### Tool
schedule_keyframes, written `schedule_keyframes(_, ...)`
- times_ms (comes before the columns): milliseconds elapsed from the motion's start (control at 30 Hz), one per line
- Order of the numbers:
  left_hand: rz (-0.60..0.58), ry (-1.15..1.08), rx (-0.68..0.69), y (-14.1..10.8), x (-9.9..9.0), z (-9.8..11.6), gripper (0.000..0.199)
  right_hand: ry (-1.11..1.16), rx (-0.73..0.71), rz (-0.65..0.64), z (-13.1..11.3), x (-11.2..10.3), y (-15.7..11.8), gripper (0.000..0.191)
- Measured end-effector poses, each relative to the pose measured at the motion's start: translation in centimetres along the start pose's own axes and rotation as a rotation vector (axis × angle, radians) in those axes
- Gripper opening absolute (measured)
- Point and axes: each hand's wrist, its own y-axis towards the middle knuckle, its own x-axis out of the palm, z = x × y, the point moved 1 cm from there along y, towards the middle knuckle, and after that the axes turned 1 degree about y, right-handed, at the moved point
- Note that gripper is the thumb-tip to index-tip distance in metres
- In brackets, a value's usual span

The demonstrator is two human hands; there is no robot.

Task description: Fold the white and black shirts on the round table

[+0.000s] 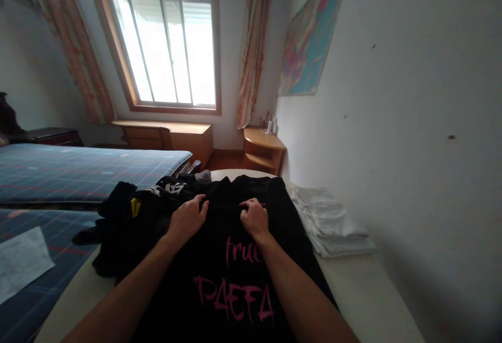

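A black T-shirt (231, 290) with pink lettering lies spread over the round table, its lower part running out of the bottom of the view. My left hand (189, 218) is closed on the cloth above the lettering, left of the middle. To its right, my right hand (255, 219) pinches the same shirt with bent fingers, and its wrist covers the end of the upper pink word. The cloth hides parts of the fingertips. Beyond the hands, the far part of the shirt reaches almost to the table's far edge.
A heap of dark clothes (135, 228) lies left of the shirt. Folded white cloths (333, 223) are stacked at right, near the wall. The pale table (376, 290) stands beside a bed with a plaid mattress (90, 168). Behind are a desk (188, 131) and corner shelf (264, 139).
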Motion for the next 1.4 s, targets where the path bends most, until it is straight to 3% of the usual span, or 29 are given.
schedule_keyframes(233,-0.061,0.062,0.041,5.5,-0.2,2.6,0.04,0.075,0.016,0.045,-0.3,-0.9,-0.2,0.034)
schedule_keyframes(567,-0.126,-0.063,0.045,11.8,2.5,4.4,0.038,0.05,0.012,-0.029,-0.2,-0.8,-0.3,0.03)
schedule_keyframes(1000,-0.071,-0.038,0.054,11.5,3.7,5.7,0.031,0.053,0.006,-0.016,0.0,-0.5,0.0,0.028)
schedule_keyframes(1200,0.045,-0.101,-0.117,13.2,2.3,3.7,0.037,0.087,-0.075,0.041,0.0,-0.3,0.0,0.036)
schedule_keyframes(1400,0.058,-0.161,-0.194,14.5,2.1,1.3,0.034,-0.036,-0.121,-0.112,0.1,0.7,-0.3,0.045)
